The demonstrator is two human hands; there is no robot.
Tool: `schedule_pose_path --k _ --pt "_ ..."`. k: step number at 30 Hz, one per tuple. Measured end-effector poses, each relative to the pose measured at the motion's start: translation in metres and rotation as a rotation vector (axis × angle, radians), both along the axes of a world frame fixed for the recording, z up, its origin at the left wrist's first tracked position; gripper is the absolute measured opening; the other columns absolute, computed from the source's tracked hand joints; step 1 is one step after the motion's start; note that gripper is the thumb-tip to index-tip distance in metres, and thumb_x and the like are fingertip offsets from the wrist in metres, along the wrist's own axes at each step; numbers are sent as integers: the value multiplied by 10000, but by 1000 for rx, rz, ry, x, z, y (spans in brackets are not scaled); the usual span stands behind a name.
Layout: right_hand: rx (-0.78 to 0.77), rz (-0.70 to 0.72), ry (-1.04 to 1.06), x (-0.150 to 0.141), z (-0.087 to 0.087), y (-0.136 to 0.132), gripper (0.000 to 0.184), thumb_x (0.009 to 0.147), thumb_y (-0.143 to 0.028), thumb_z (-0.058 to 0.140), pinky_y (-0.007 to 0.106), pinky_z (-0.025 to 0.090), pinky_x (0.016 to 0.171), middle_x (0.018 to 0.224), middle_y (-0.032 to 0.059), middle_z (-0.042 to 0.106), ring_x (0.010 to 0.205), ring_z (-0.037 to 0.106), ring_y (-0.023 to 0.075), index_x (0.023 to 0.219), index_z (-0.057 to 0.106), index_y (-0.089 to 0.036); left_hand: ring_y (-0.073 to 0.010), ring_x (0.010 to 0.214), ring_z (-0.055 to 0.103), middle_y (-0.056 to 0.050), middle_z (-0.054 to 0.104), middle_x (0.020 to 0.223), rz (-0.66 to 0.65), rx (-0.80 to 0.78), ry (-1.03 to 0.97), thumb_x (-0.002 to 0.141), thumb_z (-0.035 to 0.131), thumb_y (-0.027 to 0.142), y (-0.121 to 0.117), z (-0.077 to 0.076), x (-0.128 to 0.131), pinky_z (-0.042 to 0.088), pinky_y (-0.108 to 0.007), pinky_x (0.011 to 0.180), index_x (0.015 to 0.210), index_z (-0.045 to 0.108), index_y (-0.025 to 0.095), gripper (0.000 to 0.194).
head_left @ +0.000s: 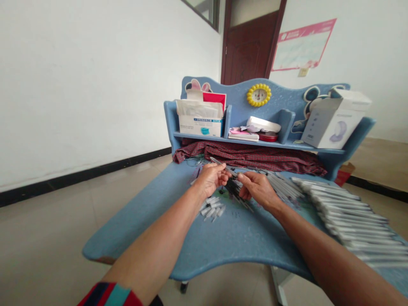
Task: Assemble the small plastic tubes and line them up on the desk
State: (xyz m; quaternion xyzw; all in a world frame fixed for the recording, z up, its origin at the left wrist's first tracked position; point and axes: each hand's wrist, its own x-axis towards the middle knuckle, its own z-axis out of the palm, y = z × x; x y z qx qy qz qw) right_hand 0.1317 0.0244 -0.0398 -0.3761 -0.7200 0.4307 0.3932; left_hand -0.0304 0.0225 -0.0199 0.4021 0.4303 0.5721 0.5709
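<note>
Above the blue desk (216, 246), my left hand (211, 177) pinches a slim pen (230, 171) with its pale tip pointing up and left. At the pen's lower right end, the closed fingers of my right hand (257, 187) grip it too. Beneath the hands lies a loose bunch of thin dark pen refills (234, 191), partly hidden by the fingers. Several short whitish pen parts (213, 208) are heaped below my left wrist. To the right of my right hand are several clear pen barrels (285, 187).
A thick stack of pens (353, 221) covers the desk's right side. A checked cloth (255, 157) lies along the back under the shelf. On the shelf are a mask box (199, 123), papers (244, 135), a red tin (268, 137) and a white carton (334, 119).
</note>
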Motion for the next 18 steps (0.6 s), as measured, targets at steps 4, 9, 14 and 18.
schedule_pose_path --k 4,9,14,18 --pt "1 -15 53 -1 1 -1 268 747 -447 556 203 406 394 459 -33 576 374 508 104 753 496 -187 -67 375 502 -56 605 545 -8 10 3 810 528 170 0 1 0 393 -169 366 620 556 90 208" --pt "-47 10 14 -1 1 -1 340 785 -511 475 209 407 389 445 -19 577 363 515 109 722 519 -181 -73 369 500 -58 608 544 -7 12 8 808 530 177 0 1 0 386 -179 365 610 552 94 215" --pt "-50 0 63 -1 0 -1 293 754 -474 534 200 405 386 447 -31 579 360 510 101 723 502 -185 -76 377 509 -55 613 552 -15 13 13 805 530 179 -1 1 0 388 -181 370 623 553 96 201" --pt "-76 4 25 -1 -1 -1 339 787 -510 469 207 408 385 445 -22 583 355 512 105 735 525 -179 -76 386 514 -55 618 567 -19 13 13 801 533 177 -1 0 -1 395 -178 368 634 537 101 183"
